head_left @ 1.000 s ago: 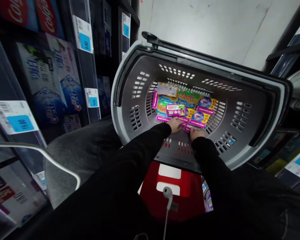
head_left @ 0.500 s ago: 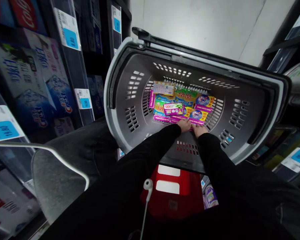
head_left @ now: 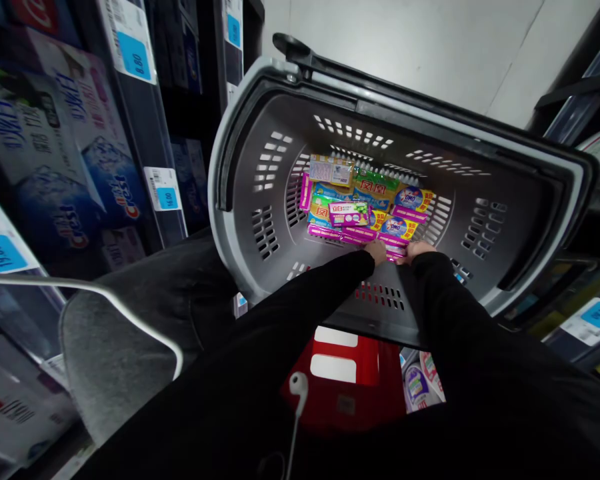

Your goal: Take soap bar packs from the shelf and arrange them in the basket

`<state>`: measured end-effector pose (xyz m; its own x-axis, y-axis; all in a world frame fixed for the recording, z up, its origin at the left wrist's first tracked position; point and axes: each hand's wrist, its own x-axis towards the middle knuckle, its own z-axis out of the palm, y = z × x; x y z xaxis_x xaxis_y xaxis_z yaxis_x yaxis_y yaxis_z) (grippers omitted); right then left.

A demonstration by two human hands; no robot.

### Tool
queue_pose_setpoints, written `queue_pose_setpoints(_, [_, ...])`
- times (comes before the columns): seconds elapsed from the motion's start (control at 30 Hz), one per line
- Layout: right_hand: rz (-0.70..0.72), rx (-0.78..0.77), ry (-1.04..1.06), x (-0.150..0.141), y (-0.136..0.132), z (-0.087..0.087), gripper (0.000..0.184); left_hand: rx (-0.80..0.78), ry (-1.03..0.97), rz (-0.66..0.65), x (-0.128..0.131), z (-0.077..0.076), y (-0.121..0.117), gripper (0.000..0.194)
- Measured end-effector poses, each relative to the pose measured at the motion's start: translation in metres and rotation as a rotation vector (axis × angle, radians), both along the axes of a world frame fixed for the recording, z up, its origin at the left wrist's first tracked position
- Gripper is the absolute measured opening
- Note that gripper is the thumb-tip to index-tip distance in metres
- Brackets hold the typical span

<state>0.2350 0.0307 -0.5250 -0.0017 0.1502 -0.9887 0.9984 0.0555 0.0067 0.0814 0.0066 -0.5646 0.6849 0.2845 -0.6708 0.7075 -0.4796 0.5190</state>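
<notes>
Inside a deep grey shopping basket (head_left: 285, 240) lie several soap packs in bright wrappers, pressed side by side at the bottom. My left hand (head_left: 377, 251) reaches to the near edge of the stack, its fingers closed at a pink soap pack (head_left: 395, 248). At the right end of that pack is my right hand (head_left: 420, 250), fingers bent against it. Just beyond them sit an OMO soap pack (head_left: 397, 227) and a white-and-pink soap pack (head_left: 349, 214) lying on top. A green soap pack (head_left: 373, 186) is farther back. My fingertips are partly hidden.
Shelves with toothpaste boxes (head_left: 110, 173) and price tags (head_left: 133, 50) run along the left. More shelving with a price tag (head_left: 597, 317) stands at right. A red object (head_left: 347, 393) is below the basket. A white earphone (head_left: 299, 385) dangles in front.
My right hand has shifted right, widening the gap between the hands and exposing more of the pink soap pack. My left hand moved slightly right. The view has shifted a little.
</notes>
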Motion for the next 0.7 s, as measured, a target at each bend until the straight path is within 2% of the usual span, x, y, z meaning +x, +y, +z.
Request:
queue_pose_setpoints(0.1, [0.02,0.015,-0.003,-0.003,0.0,0.006,0.056,-0.034,-0.06,-0.02,-0.012,0.0,0.009,0.032])
queue_pose_setpoints(0.2, [0.046,0.008,0.028,-0.005,0.001,0.009,0.054,-0.085,-0.13,-0.067,-0.021,-0.004,0.023,0.028])
queue_pose_setpoints(0.4, [0.083,-0.02,0.087,-0.001,0.002,0.001,0.049,-0.141,-0.128,-0.126,-0.022,-0.014,0.042,0.041])
queue_pose_setpoints(0.6, [0.064,-0.086,0.084,-0.003,0.004,-0.006,0.053,-0.099,-0.17,-0.046,-0.019,-0.014,0.038,0.035])
queue_pose_setpoints(0.7, [0.014,-0.033,-0.044,-0.018,-0.008,-0.001,0.07,-0.057,-0.257,0.018,0.001,-0.021,0.042,0.033])
